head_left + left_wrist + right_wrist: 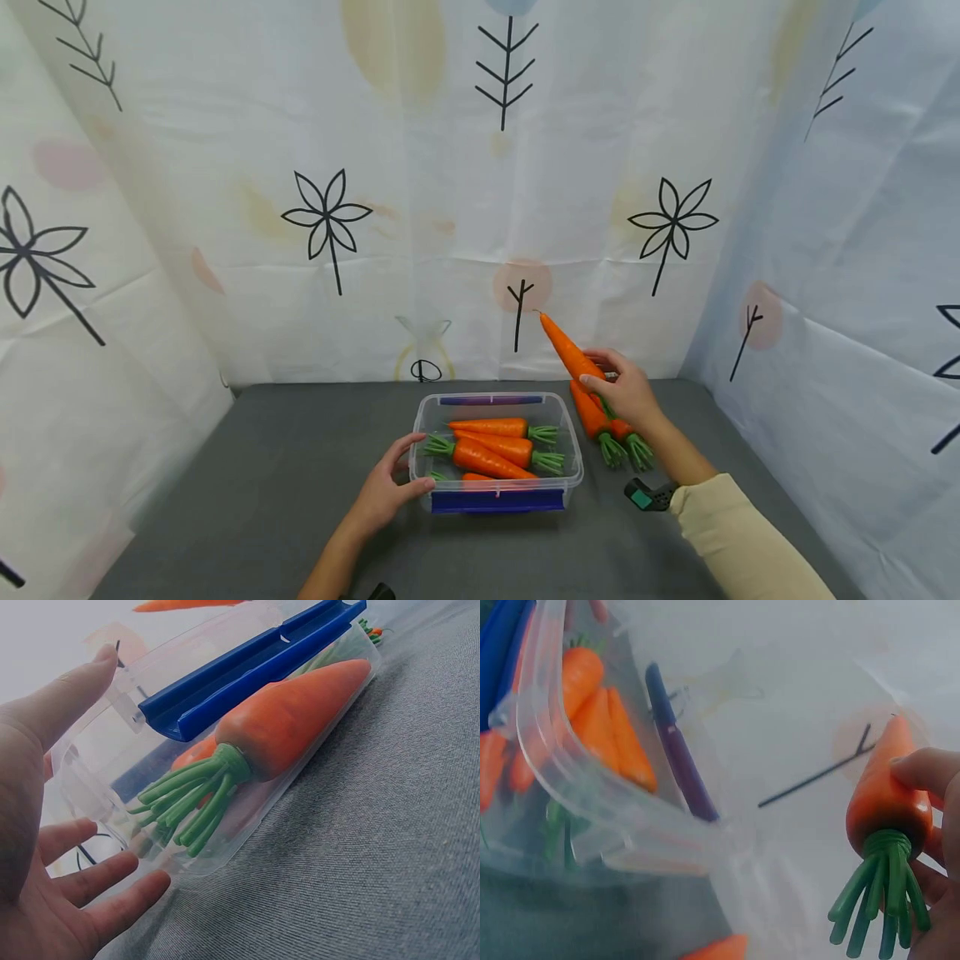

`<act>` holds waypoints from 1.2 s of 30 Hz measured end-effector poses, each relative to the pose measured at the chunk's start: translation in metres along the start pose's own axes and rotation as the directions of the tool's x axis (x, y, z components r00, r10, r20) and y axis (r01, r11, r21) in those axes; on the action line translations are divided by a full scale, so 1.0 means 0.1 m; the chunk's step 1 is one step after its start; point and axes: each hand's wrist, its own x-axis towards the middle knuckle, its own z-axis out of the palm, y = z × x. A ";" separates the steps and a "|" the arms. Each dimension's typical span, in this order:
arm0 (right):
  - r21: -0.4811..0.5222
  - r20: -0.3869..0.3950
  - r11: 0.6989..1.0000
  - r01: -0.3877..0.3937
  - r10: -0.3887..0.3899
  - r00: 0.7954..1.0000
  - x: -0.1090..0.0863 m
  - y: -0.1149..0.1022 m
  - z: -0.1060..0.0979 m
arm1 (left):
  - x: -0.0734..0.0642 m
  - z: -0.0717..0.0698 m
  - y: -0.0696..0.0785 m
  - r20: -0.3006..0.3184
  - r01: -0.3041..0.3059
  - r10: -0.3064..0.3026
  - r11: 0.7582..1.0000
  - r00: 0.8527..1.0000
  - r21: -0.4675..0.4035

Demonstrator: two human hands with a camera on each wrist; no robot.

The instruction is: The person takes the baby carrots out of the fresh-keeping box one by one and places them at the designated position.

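Note:
A clear plastic box point(573, 467) with blue side latches stands on the table and holds several orange carrots point(480, 458) with green stem stubs. My left hand point(386, 492) is at the box's left end, thumb by the front corner and fingers spread along the side; the left wrist view shows those fingers extended. Raised to the right of the box, my right hand point(628, 396) grips a carrot point(564, 343) around its thick end. Its tip points up and to the left, and its green stubs point(885, 889) hang below the fingers in the right wrist view.
Two more carrots point(591, 417) lie on the grey tabletop point(315, 450) right of the box, partly under my right hand. A dark strap-like device point(648, 495) is at the right wrist. White patterned cloth point(420, 208) encloses the back and sides.

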 end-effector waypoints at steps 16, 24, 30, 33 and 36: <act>-0.211 -0.134 0.957 -0.196 0.171 0.976 -0.14 0.50 -0.35 | 0.00 0.01 0.05 -0.013 0.023 -0.024 0.999 1.000 -0.037; -0.236 -0.148 0.929 -0.284 0.255 0.956 -0.25 0.73 -0.51 | -0.01 0.00 0.03 -0.009 0.021 -0.021 1.000 1.000 0.007; -0.282 -0.173 0.900 -0.334 0.294 0.940 -0.35 0.90 -0.60 | -0.01 0.00 0.02 -0.008 0.030 -0.030 0.999 1.000 0.025; -0.306 -0.180 0.879 -0.366 0.324 0.929 -0.39 0.96 -0.63 | -0.01 0.00 0.02 -0.008 0.033 -0.033 0.999 0.999 0.019; -0.341 -0.174 0.859 -0.383 0.343 0.923 -0.44 1.00 -0.66 | -0.01 0.00 0.02 -0.003 0.024 -0.024 1.000 1.000 0.008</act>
